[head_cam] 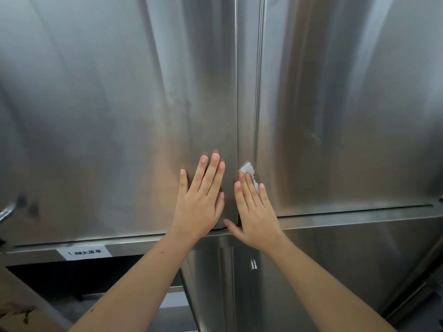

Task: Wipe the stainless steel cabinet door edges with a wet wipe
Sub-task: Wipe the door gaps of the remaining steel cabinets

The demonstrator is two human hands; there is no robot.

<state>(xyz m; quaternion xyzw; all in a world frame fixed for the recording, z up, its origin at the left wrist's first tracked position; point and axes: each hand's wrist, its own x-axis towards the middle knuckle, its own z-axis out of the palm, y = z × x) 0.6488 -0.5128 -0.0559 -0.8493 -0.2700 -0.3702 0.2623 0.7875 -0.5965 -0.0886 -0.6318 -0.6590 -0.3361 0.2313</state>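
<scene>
The right hand presses a crumpled white wet wipe under its straight fingertips onto the brushed stainless steel cabinet door edge. Just beside it, the left hand lies flat, holding nothing.

Stainless steel cabinet fills the view: brushed finish, soft diffuse light reflected in vertical bands. Horizontal rail runs under the upper section, with a white label carrying black printed characters stuck on it at left; below the label is a dark open compartment, and to its right a lower steel panel with a small bar handle. Blurred metal lever at far left edge, brown cardboard with black marks in the bottom-left corner.
</scene>
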